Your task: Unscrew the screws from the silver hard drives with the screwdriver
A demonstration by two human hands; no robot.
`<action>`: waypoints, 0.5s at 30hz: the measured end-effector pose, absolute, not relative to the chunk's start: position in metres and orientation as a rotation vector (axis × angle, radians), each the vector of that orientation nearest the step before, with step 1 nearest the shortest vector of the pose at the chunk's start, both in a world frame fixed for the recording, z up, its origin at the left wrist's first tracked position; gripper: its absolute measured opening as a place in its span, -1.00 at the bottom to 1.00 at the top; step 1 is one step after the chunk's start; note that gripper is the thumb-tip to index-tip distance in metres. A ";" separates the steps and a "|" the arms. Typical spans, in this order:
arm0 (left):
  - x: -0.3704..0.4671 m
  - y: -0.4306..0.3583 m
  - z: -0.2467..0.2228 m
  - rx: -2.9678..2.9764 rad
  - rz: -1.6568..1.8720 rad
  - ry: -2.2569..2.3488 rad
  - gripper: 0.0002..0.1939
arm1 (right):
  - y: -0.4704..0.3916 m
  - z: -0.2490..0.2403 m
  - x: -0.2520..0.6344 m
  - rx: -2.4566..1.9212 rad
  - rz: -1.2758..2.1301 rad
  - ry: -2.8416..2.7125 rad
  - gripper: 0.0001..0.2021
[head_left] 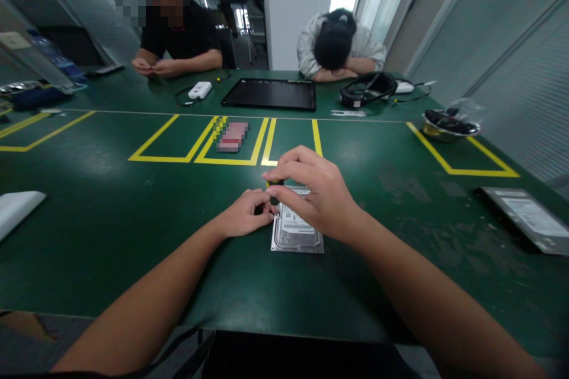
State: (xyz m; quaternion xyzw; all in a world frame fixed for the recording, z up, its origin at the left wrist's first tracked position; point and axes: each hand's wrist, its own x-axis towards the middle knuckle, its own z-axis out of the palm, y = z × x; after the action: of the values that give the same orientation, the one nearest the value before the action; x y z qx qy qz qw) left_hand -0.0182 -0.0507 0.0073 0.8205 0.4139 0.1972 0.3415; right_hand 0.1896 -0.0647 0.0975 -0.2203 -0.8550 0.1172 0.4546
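right hand partly covers the hard drive and black-yellow tool

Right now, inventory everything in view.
Table: 1, green, foreground
Outlines: several, yellow, tabletop
Hard drive: 1, silver, centre
Tool: 1, black-yellow, centre
Labelled unit: 1, silver, right
Blurred item: 1, pink, inside outline
Screen: 1, black, rear centre
Packs: 2, white, rear
Headset: 1, black, rear right
Bowl: 1, metallic, right
Slab: 1, white, left
Bottle: 1, blue, rear left
People: 2, black/grey tops, rear
Left hand: 1, bare, by drive
Right hand: 1, bare, holding tool
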 end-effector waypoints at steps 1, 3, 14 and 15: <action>-0.018 -0.050 0.007 2.144 0.523 1.073 -0.86 | -0.065 0.098 0.190 -0.548 0.291 -2.112 -0.84; -0.019 -0.050 0.007 2.175 0.531 1.072 -0.90 | -0.065 0.098 0.190 -0.539 0.304 -2.129 -0.80; -0.018 -0.050 0.007 2.160 0.517 1.078 -0.88 | -0.066 0.096 0.187 -0.574 0.318 -2.062 -0.85; -0.018 -0.050 0.008 2.165 0.514 1.079 -0.88 | -0.066 0.096 0.187 -0.549 0.324 -2.074 -0.82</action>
State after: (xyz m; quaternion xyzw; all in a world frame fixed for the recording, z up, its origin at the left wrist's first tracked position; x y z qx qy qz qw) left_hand -0.0181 -0.0504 0.0075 0.8269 0.4121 0.1965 0.3283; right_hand 0.1872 -0.0660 0.0960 -0.2236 -0.8451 0.1321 0.4672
